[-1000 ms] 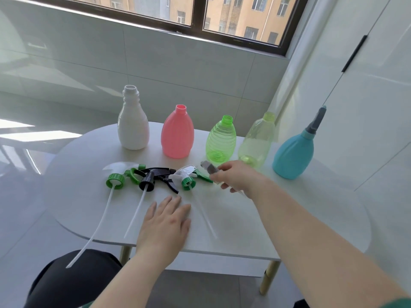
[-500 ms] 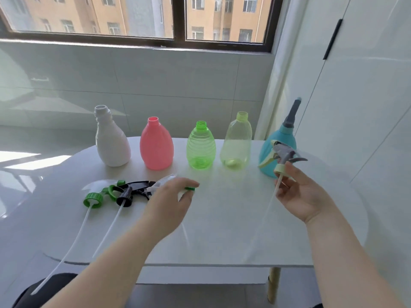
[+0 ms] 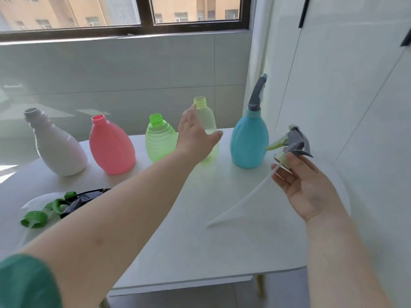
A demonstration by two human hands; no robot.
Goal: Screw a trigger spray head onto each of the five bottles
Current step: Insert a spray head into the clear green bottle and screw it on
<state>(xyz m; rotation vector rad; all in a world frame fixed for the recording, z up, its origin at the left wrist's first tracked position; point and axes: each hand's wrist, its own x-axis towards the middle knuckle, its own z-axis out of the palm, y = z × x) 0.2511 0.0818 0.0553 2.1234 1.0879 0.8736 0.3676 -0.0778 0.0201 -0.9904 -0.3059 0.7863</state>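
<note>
Left hand point(image 3: 195, 134) has left the loose spray heads point(image 3: 66, 203) and now reaches up to the pale yellow-green bottle point(image 3: 201, 103) at frame centre. Its fingers are straight and its thumb is spread wide, and it holds nothing. We cannot tell whether it touches the bottle yet. Right hand point(image 3: 307, 183) has carried the grey spray head point(image 3: 295, 143) to the right of the blue bottle point(image 3: 248, 143), at mid right of the frame.

We see the right hand palm up, thumb and fingertips pinching the head at its pale green collar. The head sits roughly upright with the collar down, the pale green trigger pointing left toward the blue bottle and the grey shroud tail pointing right. Its dip tube point(image 3: 240, 196) gives the long axis, slanting from the collar down and left, with its tip low over the table point(image 3: 200, 252).

Five bottles stand in a row across the middle: white bottle point(image 3: 57, 147), pink bottle point(image 3: 111, 147), green bottle point(image 3: 160, 141), the pale one, then the blue one. All are plain coloured plastic. Four necks are open and point up. The blue one carries a tall grey top point(image 3: 256, 94).

The loose spray heads lie at lower left on the table, with green collars and one black body, partly hidden by the left forearm. A green sleeve point(image 3: 24, 283) shows at the bottom left corner and a window point(image 3: 146, 16) runs along the top.
</note>
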